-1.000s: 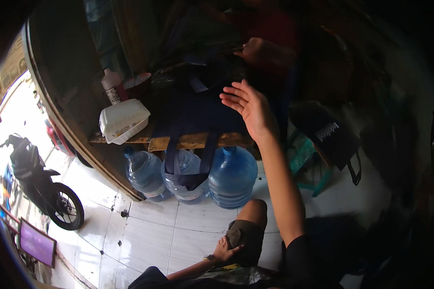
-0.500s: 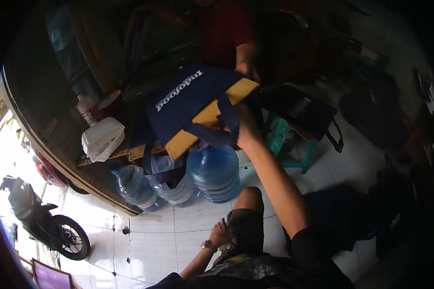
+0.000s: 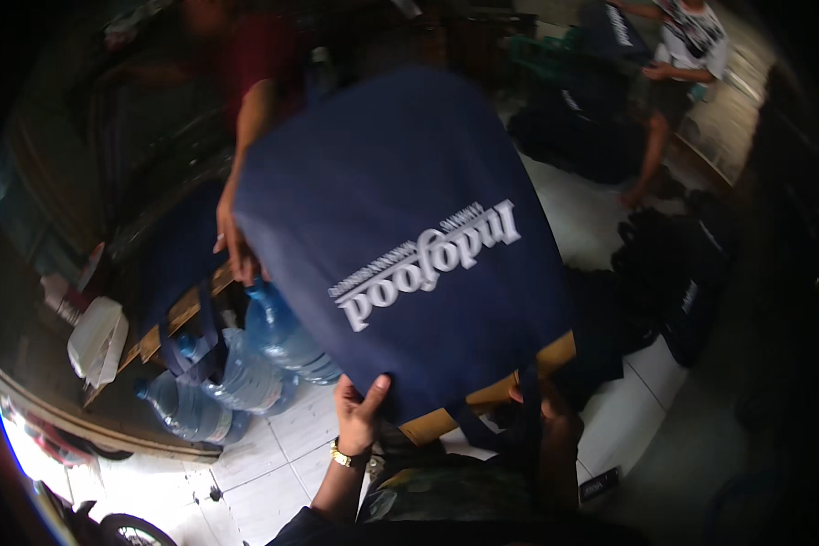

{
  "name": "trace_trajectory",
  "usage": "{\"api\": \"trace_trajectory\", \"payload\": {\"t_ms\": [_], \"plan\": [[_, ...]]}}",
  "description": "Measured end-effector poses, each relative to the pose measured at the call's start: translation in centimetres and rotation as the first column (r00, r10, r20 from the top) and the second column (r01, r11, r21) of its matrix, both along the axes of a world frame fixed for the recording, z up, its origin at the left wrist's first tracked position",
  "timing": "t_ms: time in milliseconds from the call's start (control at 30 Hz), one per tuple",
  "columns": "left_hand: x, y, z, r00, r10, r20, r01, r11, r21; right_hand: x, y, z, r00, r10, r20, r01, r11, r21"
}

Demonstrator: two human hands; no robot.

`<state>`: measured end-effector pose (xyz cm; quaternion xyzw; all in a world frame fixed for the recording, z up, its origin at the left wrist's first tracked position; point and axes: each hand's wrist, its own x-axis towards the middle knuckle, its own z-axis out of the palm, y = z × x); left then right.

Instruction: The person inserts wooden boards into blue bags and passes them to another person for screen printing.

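A large dark blue tote bag (image 3: 409, 164) with white printing and a yellow band along its mouth fills the middle of the view. Its mouth and strap are toward me. My left hand (image 3: 358, 417), with a watch on the wrist, grips the bag's near left edge, thumb on top. On the near right, my right hand (image 3: 557, 423) is at the yellow band and the dark strap (image 3: 482, 431), its fingers curled there and partly in shadow. A co-worker's hand (image 3: 231, 238) hangs beside the bag's left edge; whether it touches is unclear.
Several blue water jugs (image 3: 238, 369) stand left on white tiles. Beyond them, a white foam box (image 3: 98, 341) and another blue bag (image 3: 177, 259) lie on a wooden surface. Dark bags (image 3: 578, 136) are piled at right, near a person (image 3: 687, 55) holding one. A motorcycle wheel (image 3: 132, 530) shows lower left.
The tote bag has come off the wooden surface toward me. My left hand has risen from my lap onto its edge. The view has swung right, bringing another person into sight.
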<state>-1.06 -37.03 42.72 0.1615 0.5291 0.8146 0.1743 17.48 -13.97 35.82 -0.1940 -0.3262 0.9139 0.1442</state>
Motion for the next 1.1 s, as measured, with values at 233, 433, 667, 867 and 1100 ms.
{"api": "trace_trajectory", "payload": {"t_ms": [233, 433, 667, 867, 1100], "plan": [[4.0, 7.0, -3.0, 0.944, -0.331, -0.010, 0.330, 0.942, -0.056, 10.8, 0.6, -6.2, 0.529, -0.809, 0.256, -0.102, 0.238, 0.966], [4.5, 9.1, -6.3, 0.886, -0.462, 0.044, 0.460, 0.887, 0.042, 9.4, -2.0, -5.0, 0.637, -0.770, -0.031, 0.770, 0.634, 0.077], [1.7, 9.6, -7.4, 0.707, -0.706, 0.044, 0.707, 0.707, -0.015, 8.6, -5.5, -4.4, 0.704, -0.709, 0.023, 0.710, 0.705, 0.007], [-5.3, 10.8, -8.4, 0.631, -0.766, 0.121, 0.767, 0.639, 0.046, 10.8, -3.3, -2.5, 0.619, -0.785, 0.011, 0.779, 0.616, 0.117], [-3.1, 14.9, -5.3, 0.784, -0.511, 0.352, 0.448, 0.858, 0.250, 12.5, -1.0, -1.0, 0.591, -0.806, -0.002, 0.796, 0.583, 0.162]]}}
